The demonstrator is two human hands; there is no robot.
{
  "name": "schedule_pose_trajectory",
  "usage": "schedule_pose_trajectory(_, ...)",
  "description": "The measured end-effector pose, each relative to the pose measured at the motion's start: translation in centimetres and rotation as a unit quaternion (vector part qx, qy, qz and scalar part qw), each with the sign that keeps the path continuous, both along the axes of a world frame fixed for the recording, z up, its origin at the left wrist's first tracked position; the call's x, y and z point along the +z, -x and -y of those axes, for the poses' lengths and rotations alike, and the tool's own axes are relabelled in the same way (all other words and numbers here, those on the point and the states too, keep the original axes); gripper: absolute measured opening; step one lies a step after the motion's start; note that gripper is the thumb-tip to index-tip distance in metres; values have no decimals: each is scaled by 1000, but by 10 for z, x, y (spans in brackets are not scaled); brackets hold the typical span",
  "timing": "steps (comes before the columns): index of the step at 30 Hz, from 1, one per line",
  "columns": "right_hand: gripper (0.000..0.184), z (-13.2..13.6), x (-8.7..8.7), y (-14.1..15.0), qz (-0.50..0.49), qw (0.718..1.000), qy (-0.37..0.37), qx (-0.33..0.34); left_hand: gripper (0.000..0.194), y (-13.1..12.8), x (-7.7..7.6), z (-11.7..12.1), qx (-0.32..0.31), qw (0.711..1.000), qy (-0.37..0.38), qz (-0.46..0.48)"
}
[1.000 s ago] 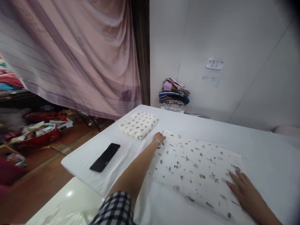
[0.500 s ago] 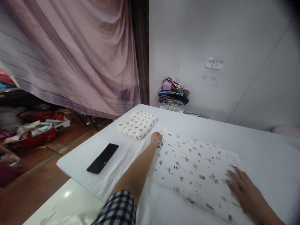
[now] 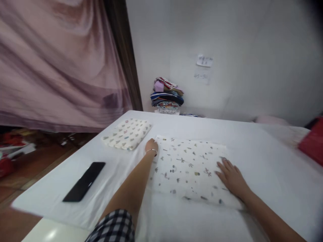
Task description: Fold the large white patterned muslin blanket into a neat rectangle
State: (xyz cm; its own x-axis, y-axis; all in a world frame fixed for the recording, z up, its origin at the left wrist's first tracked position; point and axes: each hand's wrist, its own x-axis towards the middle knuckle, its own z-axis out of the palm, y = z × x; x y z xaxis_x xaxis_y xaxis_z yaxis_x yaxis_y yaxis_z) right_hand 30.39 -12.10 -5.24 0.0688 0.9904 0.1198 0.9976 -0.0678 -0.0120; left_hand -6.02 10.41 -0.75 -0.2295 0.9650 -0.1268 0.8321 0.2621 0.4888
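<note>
A white cloth [image 3: 186,171] printed with small palm trees, leaves and dots lies spread and folded over on the table. At its far left corner my left hand [image 3: 151,145] is closed, with the cloth's edge at the fingers; the fingertips are partly hidden. My right hand [image 3: 232,177] rests flat on the cloth's right side, fingers spread. Left of my left hand sits a folded cream cloth [image 3: 127,133] with a grey heart-like print. A black phone [image 3: 84,182] lies nearer the table's left edge.
The white-covered table [image 3: 217,129] reaches toward the wall. Behind it rises a stack of folded fabrics [image 3: 167,95]. Paper notes [image 3: 204,61] hang on the wall. A pink curtain [image 3: 55,67] covers the left, and a red object [image 3: 313,143] is at the far right.
The view has swung to the right, bringing the red object into sight. My right hand now lies flat at the printed cloth's right side; my left hand stays at its far left corner.
</note>
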Motion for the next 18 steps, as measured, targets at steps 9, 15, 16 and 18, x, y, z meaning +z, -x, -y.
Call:
schedule_pose_trajectory(9,61,-3,28,19,-21,1000,2,10,42,-8,16,15,-54,993,-50,-89)
schedule_pose_trajectory(15,66,-8,20,26,-84,995,43,22,60,-9,-15,45,-261,947,-48,-178)
schedule_pose_trajectory(16,65,-9,21,25,-103,993,46,20,61,-8,-18,47,-270,945,-40,-179)
schedule_pose_trajectory(18,63,-10,29,20,-173,983,52,20,62,-8,-19,46,-270,946,-26,-176)
